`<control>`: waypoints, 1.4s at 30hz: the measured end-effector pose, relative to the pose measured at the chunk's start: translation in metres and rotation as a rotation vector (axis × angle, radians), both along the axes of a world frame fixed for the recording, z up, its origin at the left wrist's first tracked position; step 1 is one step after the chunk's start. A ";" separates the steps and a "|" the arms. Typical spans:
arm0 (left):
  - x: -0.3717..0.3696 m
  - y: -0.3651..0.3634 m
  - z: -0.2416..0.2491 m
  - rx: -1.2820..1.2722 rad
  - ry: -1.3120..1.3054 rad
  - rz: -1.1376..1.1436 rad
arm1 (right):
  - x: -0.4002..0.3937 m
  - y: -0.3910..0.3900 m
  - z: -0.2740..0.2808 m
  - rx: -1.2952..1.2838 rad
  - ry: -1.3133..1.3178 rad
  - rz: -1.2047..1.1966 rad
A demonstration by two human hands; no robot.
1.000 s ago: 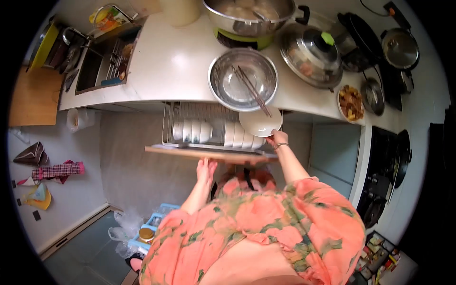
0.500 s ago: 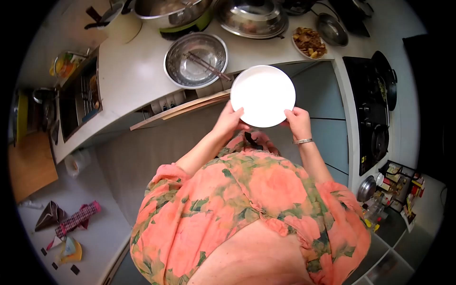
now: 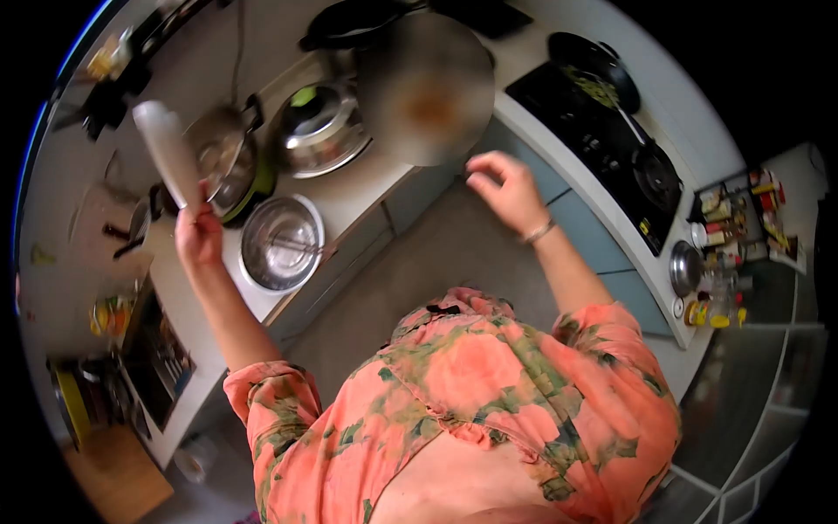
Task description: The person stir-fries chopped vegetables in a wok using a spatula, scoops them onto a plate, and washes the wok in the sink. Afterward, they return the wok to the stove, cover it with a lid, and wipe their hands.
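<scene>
Raised over the left part of the counter, my left hand (image 3: 199, 234) grips a white plate (image 3: 168, 155), which is turned nearly edge-on and blurred. Below and to the right of that hand, a steel bowl (image 3: 272, 262) with chopsticks (image 3: 295, 246) across it sits on the counter. My right hand (image 3: 506, 190) is in the air before the counter corner, fingers loosely bent and apart, with nothing visible in them. Just beyond it is a large, blurred grey round shape (image 3: 393, 96) with a brown patch; what it is I cannot make out.
A lidded steel pot (image 3: 323, 131) and a green-based cooker (image 3: 249, 183) stand along the back. On the right is a black stove (image 3: 576, 118) with a wok (image 3: 602, 70) holding green food. Bottles and jars (image 3: 720, 288) crowd the far right.
The plate, held in both hands before, is now in my left hand alone, lifted to the left and tilted. My right hand has let go. The view has turned; the open drawer appears pushed in.
</scene>
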State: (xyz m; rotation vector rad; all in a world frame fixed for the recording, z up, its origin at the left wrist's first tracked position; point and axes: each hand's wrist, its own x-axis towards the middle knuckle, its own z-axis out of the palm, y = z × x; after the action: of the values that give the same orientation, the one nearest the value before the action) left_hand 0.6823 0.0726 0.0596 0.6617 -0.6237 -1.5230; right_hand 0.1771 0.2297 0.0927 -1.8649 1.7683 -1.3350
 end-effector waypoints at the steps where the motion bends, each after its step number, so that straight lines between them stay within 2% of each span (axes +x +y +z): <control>1: -0.010 0.009 0.008 -0.050 0.135 -0.226 | -0.032 -0.014 -0.005 -0.056 0.216 -0.111; 2: -0.116 0.009 0.012 0.024 -0.053 -0.005 | -0.099 -0.017 -0.006 -0.129 0.455 -0.301; 3: -0.163 -0.002 0.002 -0.005 -0.021 -0.083 | -0.147 -0.020 -0.009 -0.120 0.528 -0.374; 4: -0.183 0.011 0.016 0.015 -0.029 -0.152 | -0.176 -0.022 -0.014 -0.097 0.595 -0.415; 5: -0.250 0.008 0.013 0.050 -0.073 -0.205 | -0.234 -0.023 -0.007 0.045 0.717 -0.661; 6: -0.280 -0.012 -0.006 0.067 -0.176 -0.319 | -0.284 -0.026 -0.007 0.205 0.820 -0.880; 7: -0.276 -0.009 -0.008 0.100 -0.158 -0.337 | -0.281 -0.029 -0.004 0.380 0.753 -0.905; 8: -0.344 -0.019 -0.010 0.131 -0.158 -0.371 | -0.342 -0.039 -0.014 0.563 0.661 -0.937; 9: -0.380 -0.026 -0.009 0.092 -0.176 -0.400 | -0.377 -0.050 -0.030 0.640 0.644 -0.914; 10: -0.384 -0.020 -0.010 0.066 -0.192 -0.427 | -0.386 -0.047 -0.039 0.588 0.755 -0.892; 11: -0.440 -0.020 0.001 0.099 -0.151 -0.328 | -0.419 -0.065 -0.049 0.779 0.102 -0.722; 12: -0.467 -0.029 -0.003 0.103 -0.192 -0.327 | -0.434 -0.076 -0.052 0.909 -0.545 -0.504; 13: -0.512 -0.039 -0.006 0.124 -0.197 -0.321 | -0.466 -0.087 -0.054 0.882 -0.669 -0.443; 14: -0.512 -0.033 -0.002 0.125 -0.197 -0.309 | -0.447 -0.082 -0.045 0.833 -0.786 -0.372; 15: -0.515 -0.035 0.000 0.123 -0.188 -0.310 | -0.439 -0.082 -0.025 0.829 -0.749 -0.354; 16: -0.546 -0.046 -0.003 0.139 -0.210 -0.320 | -0.489 -0.090 -0.002 0.881 -0.575 -0.316; 18: -0.559 -0.045 -0.004 0.140 -0.229 -0.330 | -0.506 -0.086 0.024 0.854 -0.271 -0.396; 20: -0.579 -0.055 -0.008 0.163 -0.228 -0.302 | -0.519 -0.083 0.097 0.868 0.318 -0.390; 22: -0.591 -0.070 -0.019 0.175 -0.225 -0.319 | -0.537 -0.094 0.160 0.652 1.073 -0.299; 23: -0.591 -0.069 -0.021 0.165 -0.211 -0.331 | -0.521 -0.098 0.177 0.652 1.074 -0.298; 25: -0.602 -0.079 -0.023 0.174 -0.227 -0.330 | -0.486 -0.132 0.192 0.886 1.572 -0.366; 27: -0.608 -0.077 -0.022 0.171 -0.242 -0.332 | -0.489 -0.144 0.175 0.707 1.654 -0.328; 30: -0.618 -0.086 -0.022 0.170 -0.218 -0.351 | -0.488 -0.187 0.138 0.721 1.661 -0.301; 32: -0.624 -0.099 -0.020 0.166 -0.198 -0.369 | -0.493 -0.204 0.128 0.536 1.635 -0.299; 34: -0.628 -0.114 -0.016 0.174 -0.201 -0.388 | -0.512 -0.203 0.127 0.506 1.586 -0.302; 36: -0.630 -0.117 -0.013 0.172 -0.197 -0.385 | -0.504 -0.181 0.149 0.473 1.463 -0.325; 38: -0.631 -0.133 -0.012 0.150 -0.250 -0.418 | -0.490 -0.169 0.178 0.542 1.411 -0.329; 40: -0.633 -0.145 -0.010 0.134 -0.261 -0.447 | -0.481 -0.165 0.193 1.147 1.265 -0.215; 42: -0.637 -0.155 -0.010 0.122 -0.271 -0.476 | -0.481 -0.160 0.180 1.194 1.108 -0.030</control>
State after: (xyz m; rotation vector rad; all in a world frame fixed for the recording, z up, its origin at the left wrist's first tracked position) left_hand 0.0451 -0.0826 0.0496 0.8631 -0.9482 -1.9402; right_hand -0.3044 0.0695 0.2728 -1.7299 2.1310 0.9462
